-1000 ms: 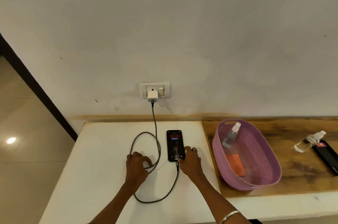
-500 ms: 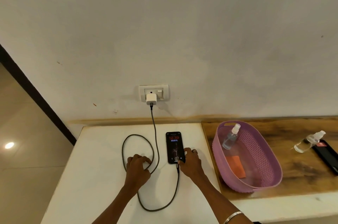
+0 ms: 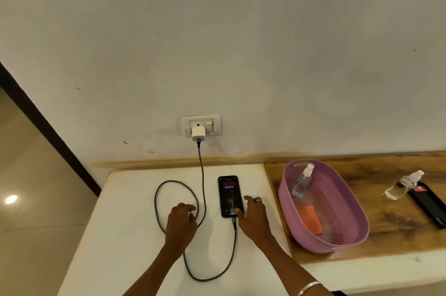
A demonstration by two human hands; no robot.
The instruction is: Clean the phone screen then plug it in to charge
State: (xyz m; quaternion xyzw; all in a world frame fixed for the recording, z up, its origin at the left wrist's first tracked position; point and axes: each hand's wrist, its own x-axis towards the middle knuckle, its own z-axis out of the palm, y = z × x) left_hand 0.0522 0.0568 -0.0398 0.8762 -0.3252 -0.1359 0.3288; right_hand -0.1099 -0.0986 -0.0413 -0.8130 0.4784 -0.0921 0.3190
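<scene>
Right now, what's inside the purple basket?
In the basket: a clear spray bottle leaning against the far end, and an orange cloth on the bottom. The near wall hides part of the floor.

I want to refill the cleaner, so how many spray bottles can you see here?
2. One spray bottle leans inside the purple basket; the other spray bottle lies on the wooden counter to the basket's right. None other is visible.

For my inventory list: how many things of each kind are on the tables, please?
Phone: 1
Cable: 1
Basket: 1
Spray bottles: 2
Orange cloth: 1
Black tray: 1
Total: 7
</scene>
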